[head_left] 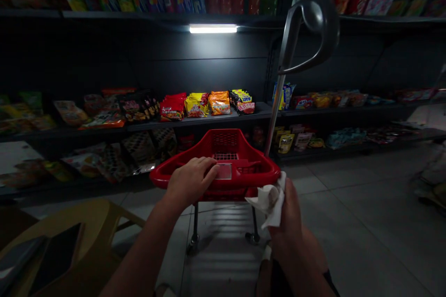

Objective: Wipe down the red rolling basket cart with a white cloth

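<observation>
Red plastic shopping basket (258, 178) is sitting on a wheeled stand with thin black legs, and a curved grey metal handle (313, 28) is rising on a pole at its right side. The left hand (191, 180) is lying over the near rim, its fingers loosely together and slightly curled, not clearly gripping. The right hand (287, 222) is closed around a crumpled white tissue (270, 198), pinching it against the palm just beside the basket's right corner, with the paper's folds hiding part of the fingers.

Neither hand is touching any goods. Bright snack packets (197, 106) are lying in a short row on a dark metal shelf (198, 121) beyond the basket, under a glowing strip light (213, 29), and more packets are filling the shelves on both sides. Whether anything is lying deep in the basket cannot be told from this angle. A yellow plastic chair (87, 227) is standing at lower left on the grey tile floor (365, 222).
</observation>
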`<state>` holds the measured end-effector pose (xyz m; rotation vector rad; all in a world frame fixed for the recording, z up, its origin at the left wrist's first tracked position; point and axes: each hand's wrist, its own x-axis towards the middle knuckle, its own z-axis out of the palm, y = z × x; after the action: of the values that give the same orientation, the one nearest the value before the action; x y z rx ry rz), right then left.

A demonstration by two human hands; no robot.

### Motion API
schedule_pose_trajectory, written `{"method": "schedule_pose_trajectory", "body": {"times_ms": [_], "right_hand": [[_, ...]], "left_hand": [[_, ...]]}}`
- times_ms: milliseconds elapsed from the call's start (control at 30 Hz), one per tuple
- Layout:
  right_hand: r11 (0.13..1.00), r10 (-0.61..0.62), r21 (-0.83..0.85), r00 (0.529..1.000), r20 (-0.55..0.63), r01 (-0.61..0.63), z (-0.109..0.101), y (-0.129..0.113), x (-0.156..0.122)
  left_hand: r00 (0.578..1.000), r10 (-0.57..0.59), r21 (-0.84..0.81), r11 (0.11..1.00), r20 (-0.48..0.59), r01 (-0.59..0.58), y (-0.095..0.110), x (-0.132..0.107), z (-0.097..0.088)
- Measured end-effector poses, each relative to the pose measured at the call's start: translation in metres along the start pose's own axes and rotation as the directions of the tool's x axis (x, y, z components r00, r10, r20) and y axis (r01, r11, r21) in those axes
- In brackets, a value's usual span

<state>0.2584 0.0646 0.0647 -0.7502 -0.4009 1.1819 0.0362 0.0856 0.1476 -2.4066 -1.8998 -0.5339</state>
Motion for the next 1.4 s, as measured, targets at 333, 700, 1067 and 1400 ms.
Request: {"method": "schedule_pose_trajectory", "body": {"times_ms": [333,700,1067,1400], "right_hand": [[0.246,-0.19,-0.376,0.425,0.885,0.893,0.023,-0.047,0.027],[0.554,-0.462,-0.574,0.796,0.392,0.604,0.009,-0.042,0.102],[0.791,0.185,-0.533,0.714,0.675,0.299,0.052,0.009,0.096],[0.859,-0.255,-0.185,0.713,0.654,0.477,0.197,-0.08,0.074]], "left_hand": [[1.0,0.001,-0.011,1.0,0.021,0.0,-0.021,-0.006,-0.003],[1.0,-0.021,0.014,1.0,0.012,0.02,-0.043,-0.025,-0.014],[0.994,-0.104,-0.051,0.993,0.023,0.105,-0.081,-0.036,-0.025],[0.996,-0.089,-0.094,0.992,0.011,0.09,-0.086,-0.042,-0.027]]}}
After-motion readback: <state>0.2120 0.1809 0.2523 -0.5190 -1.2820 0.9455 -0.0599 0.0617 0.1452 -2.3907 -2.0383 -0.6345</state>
